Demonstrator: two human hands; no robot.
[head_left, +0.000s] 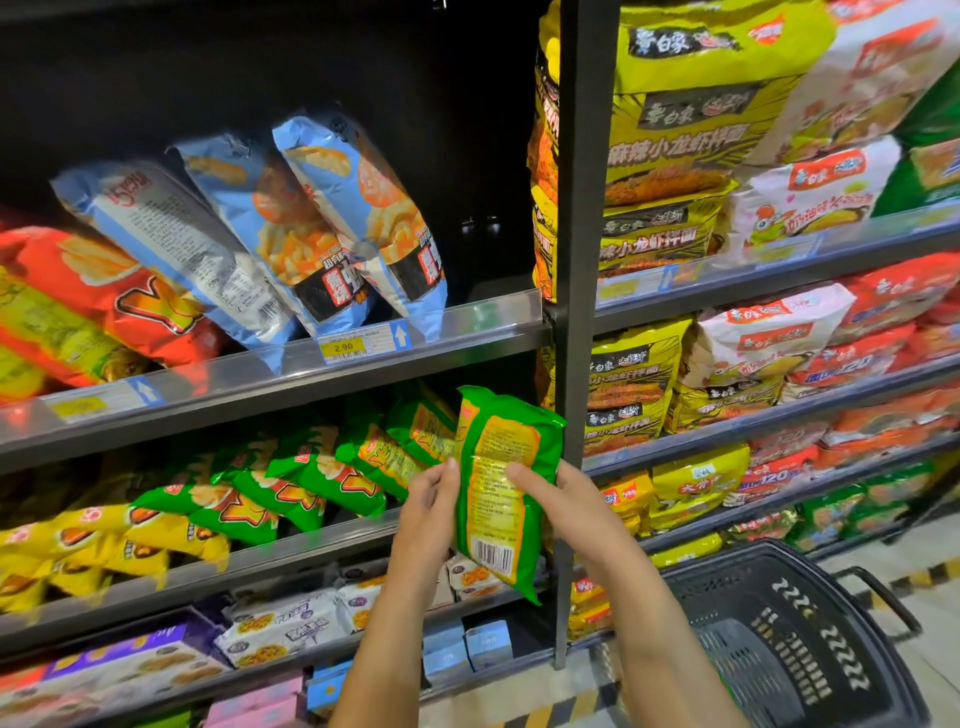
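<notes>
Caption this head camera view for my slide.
Left hand and right hand hold a green plastic snack bag upright before a grey metal shelf, black plastic shopping basket beside.

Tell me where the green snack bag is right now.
In the head view's centre, the green snack bag is held between the left hand and right hand, just left of the dark shelf post.
</notes>
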